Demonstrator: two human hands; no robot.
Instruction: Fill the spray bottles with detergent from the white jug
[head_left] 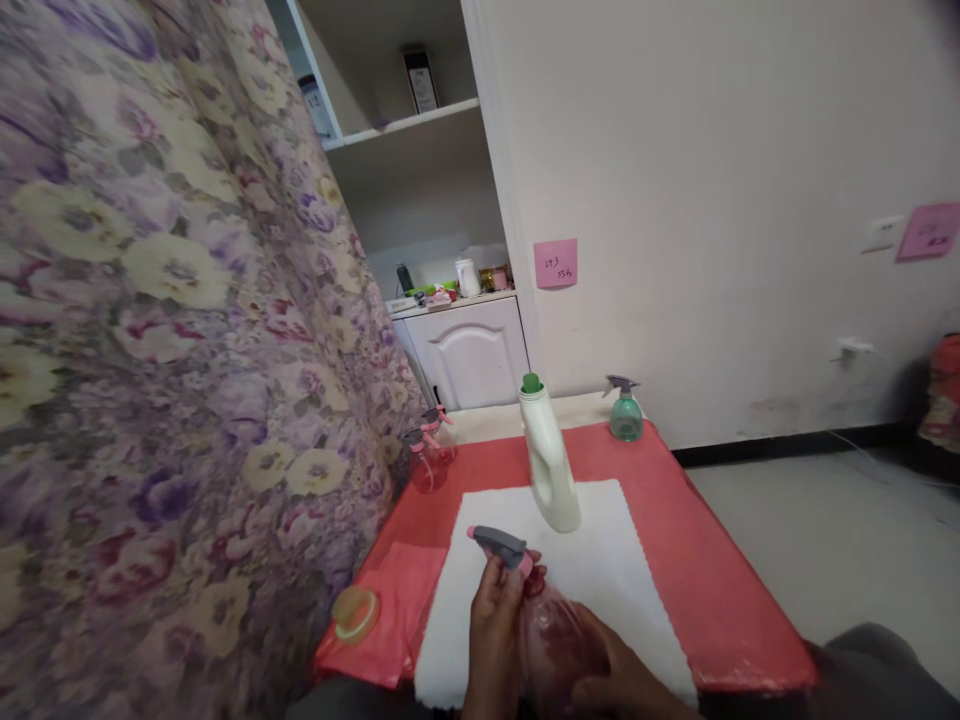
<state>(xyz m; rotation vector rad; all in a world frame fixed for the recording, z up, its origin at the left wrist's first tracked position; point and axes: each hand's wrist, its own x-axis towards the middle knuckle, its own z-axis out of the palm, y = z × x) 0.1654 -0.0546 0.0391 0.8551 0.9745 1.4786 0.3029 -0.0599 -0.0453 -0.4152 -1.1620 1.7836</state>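
Note:
A clear pinkish spray bottle (555,640) is held low over the white towel (615,560). My left hand (496,625) is closed round its pink collar, just under the grey trigger head (501,546). Fingers of my right hand (619,670) wrap round the bottle's body from the right. The bottle's base is cut off by the frame's lower edge. Behind it, a pale green jug (551,465) with a green top stands on the towel, touched by neither hand.
Pink-headed spray bottles (429,465) stand at the red table's (720,590) back left, a green spray bottle (626,415) at its back right. A round yellowish item (355,612) lies front left. A floral curtain (187,350) borders the left side.

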